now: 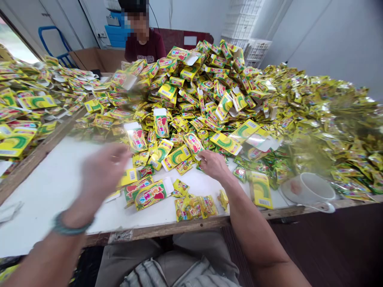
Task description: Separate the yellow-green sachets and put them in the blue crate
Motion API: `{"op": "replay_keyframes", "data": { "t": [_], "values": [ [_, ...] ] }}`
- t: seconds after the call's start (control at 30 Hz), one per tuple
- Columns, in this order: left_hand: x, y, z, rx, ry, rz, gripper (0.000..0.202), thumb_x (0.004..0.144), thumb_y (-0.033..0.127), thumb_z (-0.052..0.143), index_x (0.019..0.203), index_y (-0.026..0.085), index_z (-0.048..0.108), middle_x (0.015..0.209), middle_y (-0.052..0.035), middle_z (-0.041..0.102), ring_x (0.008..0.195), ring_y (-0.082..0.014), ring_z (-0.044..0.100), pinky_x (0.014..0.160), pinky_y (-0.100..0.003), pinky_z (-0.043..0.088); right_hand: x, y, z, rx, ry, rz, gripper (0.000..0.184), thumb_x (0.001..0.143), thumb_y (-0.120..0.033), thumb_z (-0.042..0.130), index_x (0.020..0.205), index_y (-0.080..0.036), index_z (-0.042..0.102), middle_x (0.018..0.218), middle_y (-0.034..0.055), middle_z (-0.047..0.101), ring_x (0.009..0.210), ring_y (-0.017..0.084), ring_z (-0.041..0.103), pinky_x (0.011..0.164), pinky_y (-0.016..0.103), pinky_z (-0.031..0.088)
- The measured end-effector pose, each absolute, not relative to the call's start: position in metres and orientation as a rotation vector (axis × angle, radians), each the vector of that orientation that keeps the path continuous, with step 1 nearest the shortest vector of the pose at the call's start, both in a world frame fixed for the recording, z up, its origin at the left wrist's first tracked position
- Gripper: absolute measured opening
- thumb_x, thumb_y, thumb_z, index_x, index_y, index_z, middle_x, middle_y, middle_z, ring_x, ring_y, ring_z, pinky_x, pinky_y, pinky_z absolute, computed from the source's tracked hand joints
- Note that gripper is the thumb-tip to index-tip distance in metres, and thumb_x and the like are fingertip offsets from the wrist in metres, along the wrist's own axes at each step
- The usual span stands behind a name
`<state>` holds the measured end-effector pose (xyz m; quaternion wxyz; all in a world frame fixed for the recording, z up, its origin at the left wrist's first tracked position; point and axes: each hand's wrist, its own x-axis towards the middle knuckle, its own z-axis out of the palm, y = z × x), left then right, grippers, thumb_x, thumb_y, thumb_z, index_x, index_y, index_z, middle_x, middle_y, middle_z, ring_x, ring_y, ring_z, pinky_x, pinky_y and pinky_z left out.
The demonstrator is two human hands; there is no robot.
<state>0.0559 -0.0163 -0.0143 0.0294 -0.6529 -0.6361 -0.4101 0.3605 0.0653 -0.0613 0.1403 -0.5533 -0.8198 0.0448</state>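
My right hand (213, 162) is closed, with its fingertips pinching the lower end of a small yellow-green candy box (193, 143). My left hand (103, 169), a green band at its wrist, is smeared by motion over the white tabletop. Its fingertips are close to another candy box (136, 138) with a white flap raised; whether they touch it is unclear. Below and between the hands, a candy box (151, 195) lies with its flap out. Small yellow candy packets (196, 206) lie in a row by the table's front edge.
A high heap of candy boxes (191, 75) stands ahead, joining a pile of packets (326, 107) at the right. A clear plastic mug (317, 189) sits at the front right. Past a wooden divider (44, 145) are more boxes. A person (146, 46) sits opposite.
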Motion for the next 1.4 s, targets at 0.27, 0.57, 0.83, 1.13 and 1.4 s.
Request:
{"op": "replay_keyframes", "data": {
  "t": [0.27,0.57,0.83,1.13,1.4],
  "values": [
    [0.198,0.017,-0.087,-2.516,-1.773,-0.400,0.026,0.085,0.017,0.053,0.106,0.008,0.065,0.104,-0.0182,0.068,0.100,-0.0323,0.061,0.086,-0.043,0.047,0.367,0.055,-0.052,-1.619,-2.423,0.167,0.017,0.082,-0.028,0.059,0.093,-0.017,0.066,0.092,0.0079,0.068,0.087,0.021,0.060,0.073,0.029,0.039],
    [0.171,0.036,-0.102,-2.417,-2.181,-1.040,0.033,0.090,0.026,0.045,0.110,0.012,0.068,0.084,-0.0117,0.072,0.082,-0.0275,0.067,0.077,-0.038,0.050,0.361,0.055,-0.055,-1.705,-2.497,-0.050,0.022,0.078,-0.012,0.052,0.094,-0.016,0.065,0.105,0.0121,0.067,0.096,0.026,0.059,0.079,0.036,0.034],
    [0.162,0.033,-0.094,-2.284,-2.510,-2.589,0.031,0.065,0.044,0.077,0.075,0.016,0.065,0.065,0.0004,0.065,0.061,-0.0151,0.061,0.063,-0.029,0.053,0.365,0.059,-0.054,-1.410,-2.168,0.403,0.021,0.092,-0.022,0.040,0.098,-0.019,0.060,0.091,0.0043,0.070,0.079,0.017,0.059,0.071,0.028,0.038],
    [0.162,0.032,-0.091,-2.212,-2.600,-2.782,0.039,0.062,0.043,0.080,0.086,0.014,0.068,0.072,-0.0038,0.071,0.063,-0.0178,0.065,0.062,-0.031,0.054,0.357,0.057,-0.062,-1.754,-2.495,-0.117,0.022,0.080,-0.011,0.050,0.093,-0.014,0.066,0.101,0.0145,0.067,0.095,0.026,0.058,0.082,0.037,0.036],
    [0.162,0.032,-0.095,-2.187,-2.544,-2.816,0.038,0.065,0.043,0.077,0.088,0.014,0.067,0.077,-0.0046,0.073,0.064,-0.0189,0.067,0.064,-0.032,0.054,0.367,0.071,-0.061,-1.298,-1.753,0.748,0.024,0.084,-0.043,0.058,0.085,-0.020,0.059,0.060,-0.0038,0.048,0.056,0.013,0.043,0.057,0.026,0.034]
  ]
}}
